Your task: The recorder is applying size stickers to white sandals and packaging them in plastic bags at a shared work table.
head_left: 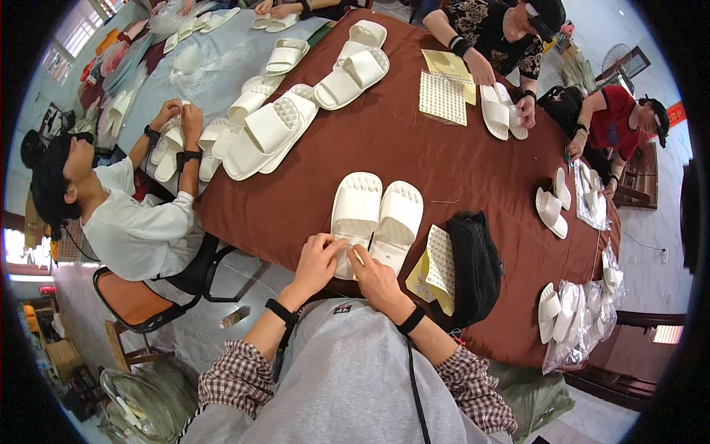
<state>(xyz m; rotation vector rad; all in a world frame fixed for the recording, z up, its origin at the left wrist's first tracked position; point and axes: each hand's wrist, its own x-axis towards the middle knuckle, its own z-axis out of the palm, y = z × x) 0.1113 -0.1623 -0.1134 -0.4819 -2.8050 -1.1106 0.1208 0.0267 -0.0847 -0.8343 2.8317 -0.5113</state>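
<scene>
A pair of white slide slippers lies in front of me on the brown cloth, toes pointing away. My left hand [319,260] and my right hand [376,280] meet over the heel of the left slipper [356,211]. Fingertips of both hands are pinched close together; whatever is between them is too small to make out. The right slipper [400,214] sits close beside it, with a small printed label on its insole. To the right of the pair lies a sticker sheet [441,259] on yellow backing, partly under a black bag [475,266].
Brown cloth [296,214] covers the table. Several white slippers [270,137] are grouped at the far left. Another sticker sheet [442,98] lies at the back, and bagged slippers [580,318] line the right edge. Co-workers handle slippers around the table; one sits at left [133,222].
</scene>
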